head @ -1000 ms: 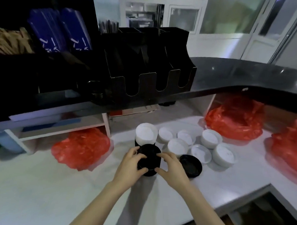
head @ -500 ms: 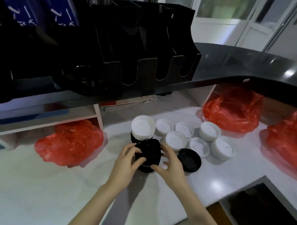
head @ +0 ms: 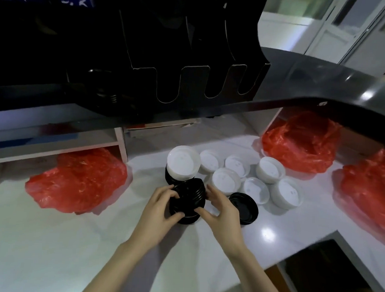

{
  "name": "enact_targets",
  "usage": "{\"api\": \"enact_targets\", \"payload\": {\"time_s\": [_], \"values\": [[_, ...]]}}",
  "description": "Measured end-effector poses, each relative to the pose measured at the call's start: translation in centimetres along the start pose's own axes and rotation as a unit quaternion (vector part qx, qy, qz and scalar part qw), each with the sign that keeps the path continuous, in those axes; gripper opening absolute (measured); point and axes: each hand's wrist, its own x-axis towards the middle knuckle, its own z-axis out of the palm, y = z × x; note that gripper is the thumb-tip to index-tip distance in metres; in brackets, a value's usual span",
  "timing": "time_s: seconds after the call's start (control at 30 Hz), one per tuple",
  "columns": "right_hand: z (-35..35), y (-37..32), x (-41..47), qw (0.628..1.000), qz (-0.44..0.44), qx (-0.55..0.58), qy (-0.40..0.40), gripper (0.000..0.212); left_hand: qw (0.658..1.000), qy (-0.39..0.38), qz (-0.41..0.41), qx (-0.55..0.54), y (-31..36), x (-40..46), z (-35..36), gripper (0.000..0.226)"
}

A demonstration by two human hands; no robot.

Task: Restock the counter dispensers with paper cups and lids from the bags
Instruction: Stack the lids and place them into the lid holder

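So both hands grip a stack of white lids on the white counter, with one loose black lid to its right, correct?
Not quite: the head view shows the left hand and right hand gripping a stack of black lids, not white. The loose black lid and white counter are right.

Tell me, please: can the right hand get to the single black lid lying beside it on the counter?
Probably yes. The single black lid lies just beside the right hand with nothing between, but that hand is gripping the black lid stack and must release first.

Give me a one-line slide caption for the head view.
Both hands, left hand and right hand, grip a stack of black lids on the white counter, white lids behind.
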Motion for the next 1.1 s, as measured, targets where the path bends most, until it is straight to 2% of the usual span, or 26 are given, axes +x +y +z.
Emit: {"api": "enact_targets", "payload": {"time_s": [0.33,0.47,0.67,0.8,0.9,1.1], "values": [[-1.6,2.0,2.9,0.984,-0.088,-0.044,-0.152,0.087,0.994,0.046,-0.075,0.062,1.6,-0.4,1.2,0.042],[-1.8,2.7,3.9,0.984,-0.098,-0.007,-0.149,0.073,0.989,0.078,-0.099,0.075,3.1,-1.0,1.7,0.039],[-1.8,2.8,5.6,0.977,-0.09,0.037,-0.189,0.06,0.981,0.102,-0.13,0.102,4.4,-1.3,1.9,0.037],[-2.0,2.4,5.9,0.974,-0.067,0.067,-0.204,0.064,0.973,0.138,-0.167,0.075,5.0,-0.9,2.5,0.046],[-2.4,2.2,6.1,0.974,-0.063,0.064,-0.207,0.055,0.969,0.154,-0.188,0.034,5.3,-0.6,2.7,0.042],[-3.4,1.9,5.4,0.973,-0.095,0.058,-0.203,0.047,0.972,0.153,-0.168,0.052,6.5,-1.2,2.6,0.032]]}}
